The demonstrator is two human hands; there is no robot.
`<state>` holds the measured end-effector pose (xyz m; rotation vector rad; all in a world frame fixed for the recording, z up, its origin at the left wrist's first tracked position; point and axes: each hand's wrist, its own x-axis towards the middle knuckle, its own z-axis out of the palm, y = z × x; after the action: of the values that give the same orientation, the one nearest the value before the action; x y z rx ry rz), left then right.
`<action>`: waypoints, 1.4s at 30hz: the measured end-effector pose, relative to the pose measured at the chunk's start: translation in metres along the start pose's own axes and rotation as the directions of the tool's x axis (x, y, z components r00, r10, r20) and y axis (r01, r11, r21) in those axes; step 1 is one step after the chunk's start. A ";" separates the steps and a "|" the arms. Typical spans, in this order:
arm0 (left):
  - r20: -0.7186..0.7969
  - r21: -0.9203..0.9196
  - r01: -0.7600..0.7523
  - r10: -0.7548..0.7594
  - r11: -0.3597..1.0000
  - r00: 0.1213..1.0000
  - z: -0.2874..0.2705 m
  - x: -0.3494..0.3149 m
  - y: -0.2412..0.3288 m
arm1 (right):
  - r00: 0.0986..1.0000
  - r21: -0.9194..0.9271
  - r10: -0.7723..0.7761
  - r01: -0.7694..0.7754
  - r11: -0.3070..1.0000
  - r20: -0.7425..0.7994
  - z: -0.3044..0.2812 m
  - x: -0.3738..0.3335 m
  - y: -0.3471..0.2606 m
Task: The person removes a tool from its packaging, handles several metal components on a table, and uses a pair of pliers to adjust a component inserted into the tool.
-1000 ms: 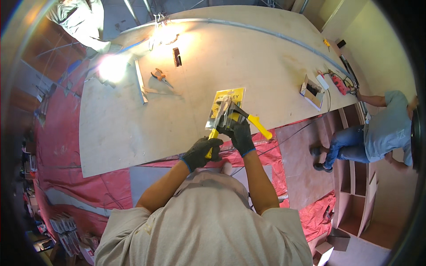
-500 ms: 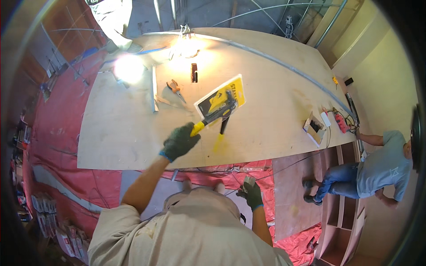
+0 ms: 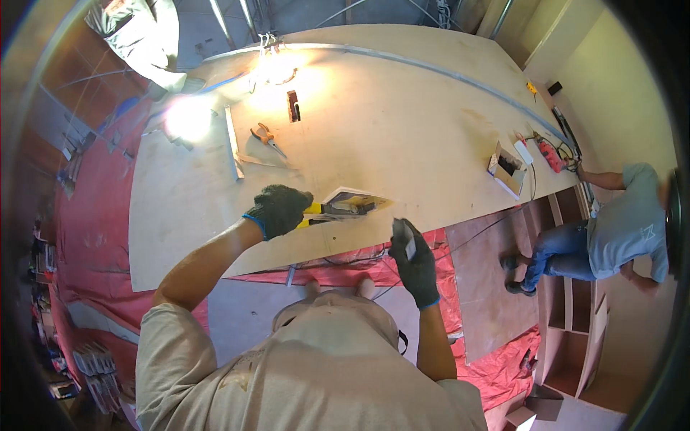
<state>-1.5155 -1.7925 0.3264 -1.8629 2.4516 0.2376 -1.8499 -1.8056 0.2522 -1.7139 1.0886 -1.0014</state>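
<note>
My left hand (image 3: 277, 211), in a dark green glove, is closed on a tool with yellow and black handles (image 3: 315, 208) just over the near part of the plywood sheet (image 3: 417, 144). A second yellow and black length shows beneath it; the exact kind of tool is unclear. Close behind it, a pack with a clear front (image 3: 363, 197) looks tilted and foreshortened. My right hand (image 3: 417, 267), gloved alike, grips a small grey flat block (image 3: 404, 235) near the sheet's front edge. Orange-handled pliers (image 3: 267, 139) lie farther off, beside a pale strip (image 3: 233, 144).
A glaring lamp (image 3: 190, 119) and a second light (image 3: 276, 68) stand at the far left. An open box (image 3: 507, 171), a red corded tool (image 3: 550, 154) and cables lie to the right. A co-worker (image 3: 618, 223) is beside shelving (image 3: 560, 287). Another person's leg (image 3: 154, 50) shows far left.
My left hand has moved back and left with the tool, now lower and flatter. My right hand has risen toward the sheet's edge with the grey block. The view has shifted.
</note>
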 end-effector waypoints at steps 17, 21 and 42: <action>-0.201 0.041 0.212 -0.200 0.976 0.959 0.064 -0.009 0.033 | 0.772 -0.366 -0.152 0.453 0.813 0.618 0.090 0.136 -0.024; -0.311 0.037 0.314 -0.287 0.949 0.906 0.087 -0.005 0.051 | 0.774 -0.418 -0.109 0.448 0.791 0.623 0.094 0.137 -0.021; -0.224 -0.096 0.327 -0.341 0.940 0.913 0.097 0.014 0.061 | 0.777 -0.469 -0.074 0.449 0.760 0.625 0.101 0.149 0.019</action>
<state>-1.5827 -1.7749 0.2344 -2.4219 2.2209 0.0698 -1.7176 -1.9269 0.2288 -2.5425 0.7807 -0.2105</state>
